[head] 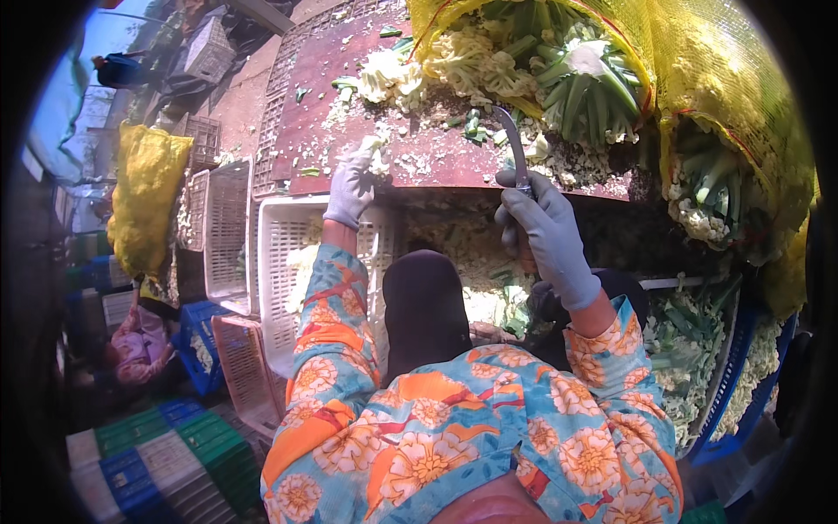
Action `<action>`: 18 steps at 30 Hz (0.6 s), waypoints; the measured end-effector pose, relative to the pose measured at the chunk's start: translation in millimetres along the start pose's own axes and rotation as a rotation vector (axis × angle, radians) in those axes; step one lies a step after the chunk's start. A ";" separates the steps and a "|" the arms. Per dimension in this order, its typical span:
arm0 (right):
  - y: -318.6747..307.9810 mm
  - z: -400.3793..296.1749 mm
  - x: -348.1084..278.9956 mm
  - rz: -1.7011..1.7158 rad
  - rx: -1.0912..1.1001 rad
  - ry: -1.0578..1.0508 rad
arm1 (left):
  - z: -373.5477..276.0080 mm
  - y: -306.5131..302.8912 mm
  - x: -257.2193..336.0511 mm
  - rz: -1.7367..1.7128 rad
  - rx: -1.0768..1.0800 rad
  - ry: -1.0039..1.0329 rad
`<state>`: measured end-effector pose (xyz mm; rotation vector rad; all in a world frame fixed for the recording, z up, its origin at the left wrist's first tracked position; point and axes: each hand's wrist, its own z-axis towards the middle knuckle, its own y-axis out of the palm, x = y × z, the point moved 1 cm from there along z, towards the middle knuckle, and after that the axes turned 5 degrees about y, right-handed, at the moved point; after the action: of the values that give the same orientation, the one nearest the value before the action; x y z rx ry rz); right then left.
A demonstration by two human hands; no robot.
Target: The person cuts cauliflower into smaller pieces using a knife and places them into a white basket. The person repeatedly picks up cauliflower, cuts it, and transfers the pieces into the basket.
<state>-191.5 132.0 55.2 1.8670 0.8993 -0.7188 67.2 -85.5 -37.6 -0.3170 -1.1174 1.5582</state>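
My left hand (353,178), in a pale work glove, is at the near edge of the reddish board (406,147), closed on a small cauliflower piece (373,145). In my gloved right hand (546,223) is a knife with a curved blade (515,141), its blade pointing up and away over the board's near edge. Beyond the hands, cut cauliflower florets (393,78) lie on the board among crumbs and leaf scraps. A cauliflower head with green stalks (586,85), its cut stem showing, rests at the mouth of a yellow mesh sack (713,59).
A white plastic crate (275,236) with florets stands below the board at left. Trimmings fill a container (687,354) at right, beside a blue crate (720,399). Stacked crates (163,458) stand at lower left. Another person (141,344) is at far left, near a full yellow sack (147,196).
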 end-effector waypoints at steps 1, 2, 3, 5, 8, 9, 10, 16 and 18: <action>-1.8 -1.8 1.1 0.001 -0.008 -0.003 | 4.0 -11.4 13.4 -0.284 0.024 -0.211; -3.2 -3.0 1.7 0.008 -0.035 0.012 | 7.6 -15.9 30.1 -0.653 0.131 -0.463; -2.4 -3.1 2.3 -0.017 -0.041 -0.002 | 8.3 -10.4 32.9 -1.415 0.385 -0.973; 4.0 -3.0 5.2 -0.070 -0.055 -0.032 | -1.3 -18.9 38.0 -0.892 0.158 -0.660; 1.8 -3.6 10.8 -0.163 -0.056 -0.070 | -21.1 -32.4 41.8 -0.892 0.179 -0.761; 0.5 -5.3 13.2 -0.187 -0.076 -0.085 | -50.8 -46.5 19.8 -0.871 0.211 -0.999; -0.5 -8.5 9.9 -0.253 -0.079 -0.105 | -83.7 -61.3 0.8 -0.600 -0.037 -1.046; 6.4 -8.5 6.0 -0.387 -0.091 -0.134 | -86.2 -69.8 -70.1 -0.096 -0.320 -1.058; 7.7 -4.2 7.5 -0.447 -0.070 -0.178 | -5.6 -33.8 -73.7 0.008 -0.158 -0.849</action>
<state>-180.5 135.5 54.8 1.5237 1.2227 -1.0895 116.3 -150.2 -40.4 0.2780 -1.8899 1.6488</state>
